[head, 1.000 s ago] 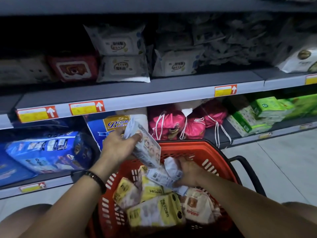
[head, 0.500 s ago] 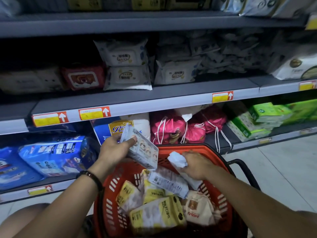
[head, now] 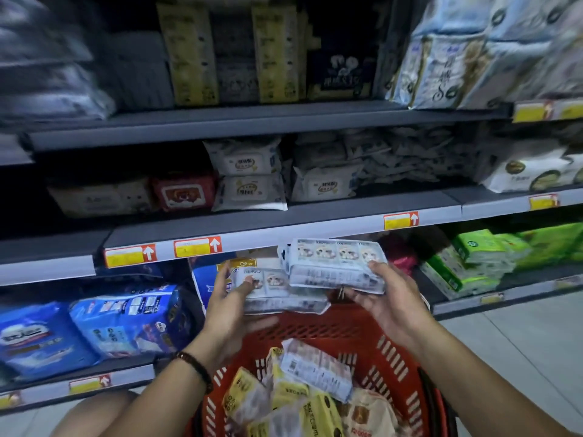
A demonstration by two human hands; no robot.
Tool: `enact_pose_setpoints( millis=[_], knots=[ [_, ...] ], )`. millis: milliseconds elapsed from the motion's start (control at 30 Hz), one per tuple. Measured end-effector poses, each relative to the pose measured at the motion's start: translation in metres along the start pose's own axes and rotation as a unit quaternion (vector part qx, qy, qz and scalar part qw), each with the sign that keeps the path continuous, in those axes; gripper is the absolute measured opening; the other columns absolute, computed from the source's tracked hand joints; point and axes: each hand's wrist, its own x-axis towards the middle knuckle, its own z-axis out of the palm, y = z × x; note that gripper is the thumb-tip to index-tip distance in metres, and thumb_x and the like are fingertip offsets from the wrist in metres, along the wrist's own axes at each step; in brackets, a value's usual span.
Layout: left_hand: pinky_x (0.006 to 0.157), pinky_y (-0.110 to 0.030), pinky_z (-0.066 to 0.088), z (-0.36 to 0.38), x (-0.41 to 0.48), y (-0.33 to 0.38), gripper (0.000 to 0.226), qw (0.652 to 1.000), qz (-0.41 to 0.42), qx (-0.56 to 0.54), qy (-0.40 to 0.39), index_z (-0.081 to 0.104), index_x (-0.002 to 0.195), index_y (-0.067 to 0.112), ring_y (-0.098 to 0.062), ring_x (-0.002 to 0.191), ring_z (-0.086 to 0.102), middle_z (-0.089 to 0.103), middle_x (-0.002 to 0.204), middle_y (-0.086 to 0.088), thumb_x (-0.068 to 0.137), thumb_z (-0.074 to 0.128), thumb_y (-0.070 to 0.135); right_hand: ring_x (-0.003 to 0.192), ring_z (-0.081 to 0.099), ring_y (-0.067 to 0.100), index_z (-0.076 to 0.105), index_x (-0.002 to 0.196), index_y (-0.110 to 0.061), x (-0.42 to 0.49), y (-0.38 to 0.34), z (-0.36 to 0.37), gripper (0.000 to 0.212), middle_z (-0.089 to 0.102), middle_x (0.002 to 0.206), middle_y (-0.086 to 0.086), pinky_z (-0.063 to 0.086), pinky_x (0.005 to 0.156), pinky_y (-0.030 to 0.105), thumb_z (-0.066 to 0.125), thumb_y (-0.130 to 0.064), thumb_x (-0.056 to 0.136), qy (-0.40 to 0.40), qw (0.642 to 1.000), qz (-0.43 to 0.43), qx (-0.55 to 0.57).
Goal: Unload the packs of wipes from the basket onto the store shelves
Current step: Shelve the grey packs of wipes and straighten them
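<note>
My left hand (head: 232,305) holds a pale blue multipack of wipes (head: 277,291) above the red basket (head: 388,357). To its right and slightly higher, my right hand (head: 389,298) grips a second pale blue multipack (head: 334,263), lifted just under the edge of the middle shelf (head: 284,231). Both packs lie flat, and the right one partly overlaps the left one. In the basket lie several more packs: another pale blue pack (head: 315,369), yellow packs (head: 285,405) and a beige pack (head: 367,414).
White wipe packs (head: 249,176) and a red pack (head: 184,192) sit on the middle shelf. Blue packages (head: 126,316) fill the lower shelf at left, green packs (head: 479,257) at right. The upper shelf (head: 252,121) carries tall packs. Tiled floor lies to the right.
My right hand lifted a pale blue pack out of the basket to shelf height. The left hand turned its pack flat. My view tilted upward, showing the upper shelf.
</note>
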Motion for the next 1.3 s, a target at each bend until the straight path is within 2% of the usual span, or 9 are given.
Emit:
enact_pose_setpoints(
  millis=[133,267,400,467,767,900,1000,1100,1300],
  knots=[
    [0.080,-0.060,0.062,0.014,-0.006,0.004,0.036,0.998,0.014,-0.050,-0.042,0.059,0.137,0.042,-0.042,0.120,0.068,0.059,0.147,-0.008,0.110,0.052,0.020,0.091,0.077,0.028,0.064,0.126,-0.012,-0.010,0.006,0.017,0.031,0.074,0.125,0.015,0.064,0.065,0.038,0.074,-0.021,0.098,0.001,0.997,-0.029,-0.069],
    [0.083,-0.061,0.062,0.028,-0.012,0.003,0.034,0.998,0.055,-0.022,-0.032,0.058,0.131,0.033,-0.037,0.115,0.072,0.069,0.134,-0.005,0.098,0.066,0.040,0.084,0.068,0.007,0.067,0.111,-0.018,-0.022,0.010,0.034,0.033,0.077,0.105,0.000,0.048,0.062,0.007,0.082,-0.040,0.091,0.050,0.960,-0.152,-0.232],
    [0.086,-0.054,0.063,0.040,-0.015,0.002,0.043,0.995,0.080,0.005,-0.064,0.054,0.128,0.034,-0.032,0.102,0.078,0.079,0.114,-0.001,0.090,0.074,0.037,0.102,0.074,0.017,0.063,0.112,-0.027,-0.027,0.033,0.046,0.061,0.076,0.111,-0.005,0.060,0.091,0.037,0.080,-0.068,0.069,0.021,0.962,-0.128,-0.242],
    [0.081,-0.049,0.064,0.043,-0.012,0.001,0.038,0.994,0.093,0.010,-0.057,0.057,0.123,0.034,-0.031,0.098,0.079,0.080,0.112,-0.003,0.090,0.076,0.032,0.108,0.073,0.016,0.061,0.118,-0.026,-0.028,0.035,0.052,0.066,0.072,0.118,-0.006,0.064,0.091,0.054,0.080,-0.064,0.067,-0.006,0.974,-0.098,-0.205],
    [0.085,-0.043,0.063,0.030,-0.015,0.025,0.068,0.978,0.174,0.034,-0.108,0.055,0.138,0.026,-0.033,0.111,0.076,0.076,0.125,-0.008,0.081,0.082,-0.001,0.105,0.077,0.011,0.074,0.117,-0.025,-0.037,0.006,0.067,0.045,0.082,0.110,-0.010,0.058,0.105,0.051,0.084,-0.053,0.083,-0.059,0.941,-0.218,-0.253],
    [0.090,-0.049,0.063,0.020,-0.023,0.052,0.065,0.968,0.215,0.068,-0.111,0.055,0.140,0.025,-0.032,0.112,0.075,0.076,0.126,-0.006,0.087,0.078,-0.004,0.105,0.078,0.020,0.056,0.145,-0.040,-0.053,-0.005,0.081,0.069,0.076,0.116,-0.014,0.056,0.105,0.059,0.078,-0.050,0.080,-0.084,0.928,-0.240,-0.271],
    [0.091,-0.053,0.062,0.013,-0.025,0.079,0.069,0.965,0.231,0.054,-0.107,0.055,0.141,0.025,-0.034,0.114,0.074,0.073,0.130,-0.007,0.080,0.085,0.009,0.094,0.080,0.019,0.072,0.124,-0.035,-0.060,-0.012,0.107,0.037,0.081,0.106,-0.012,0.058,0.099,0.060,0.079,-0.044,0.088,-0.080,0.912,-0.288,-0.281],
    [0.092,-0.054,0.061,0.009,-0.030,0.112,0.068,0.958,0.260,0.062,-0.109,0.054,0.141,0.027,-0.033,0.115,0.074,0.073,0.129,-0.005,0.085,0.083,0.001,0.096,0.078,0.011,0.075,0.110,-0.033,-0.062,-0.022,0.142,0.037,0.081,0.106,-0.012,0.060,0.097,0.057,0.081,-0.057,0.082,-0.046,0.915,-0.313,-0.250],
    [0.102,-0.037,0.056,0.007,-0.035,0.195,0.069,0.917,0.366,0.134,-0.082,0.055,0.139,0.029,-0.019,0.121,0.070,0.074,0.129,0.002,0.082,0.087,0.006,0.082,0.072,0.009,0.065,0.092,-0.021,-0.060,-0.057,0.223,0.015,0.077,0.089,-0.009,0.056,0.078,0.038,0.077,-0.030,0.095,-0.032,0.891,-0.397,-0.218]
  ],
)
